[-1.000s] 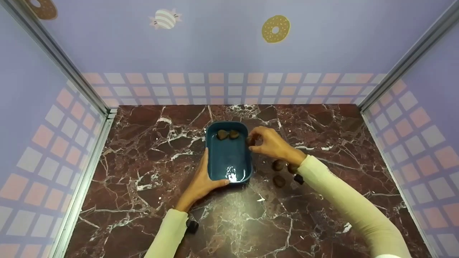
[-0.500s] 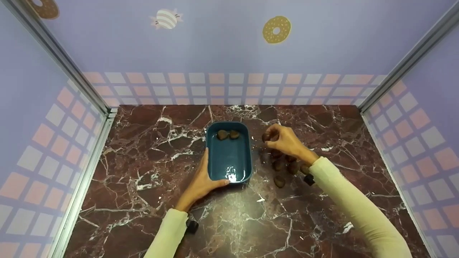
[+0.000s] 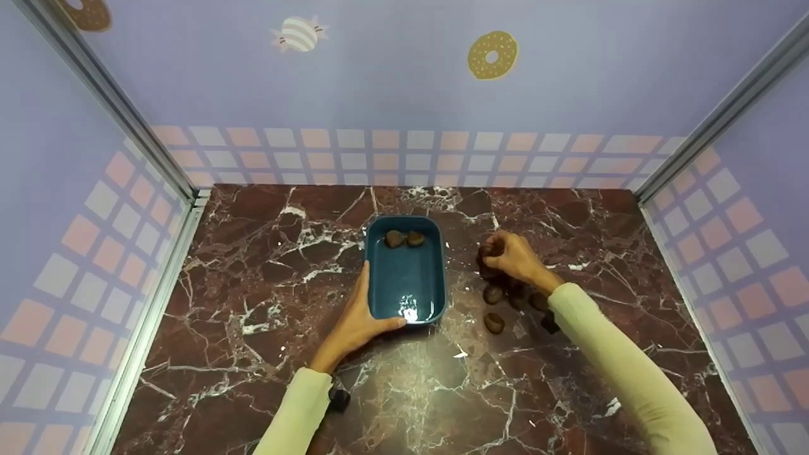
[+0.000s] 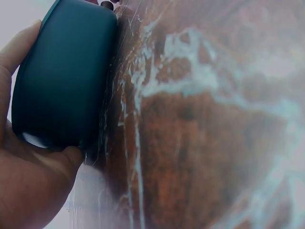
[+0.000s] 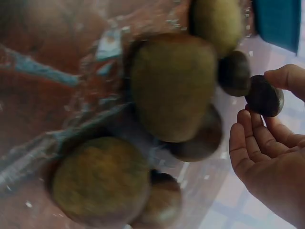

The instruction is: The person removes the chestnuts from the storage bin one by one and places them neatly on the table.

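A blue rectangular dish (image 3: pixel 407 278) sits mid-table in the head view, with two brown chestnuts (image 3: pixel 394 239) at its far end. My left hand (image 3: pixel 357 323) holds the dish's near left corner, fingers along the left side and thumb at the front rim. In the left wrist view, that thumb presses near the bottom of the dish (image 4: pixel 66 76). To the right of the dish, my right hand (image 3: pixel 517 259) pinches a dark chestnut (image 5: pixel 264 97) between thumb and fingers. Several more chestnuts (image 3: pixel 494 323) lie beneath and in front of this hand, some partly hidden by it.
The dark red marbled table (image 3: pixel 265 354) is enclosed by a patterned back wall (image 3: pixel 404 76) and two side walls. Loose chestnuts (image 5: pixel 174 86) lie close to the right wrist. Small pale flecks dot the tabletop.
My right hand has moved from the dish's right rim rightward to the loose chestnuts, with a brown chestnut at its fingertips. The left hand, the dish and its two chestnuts stay put.
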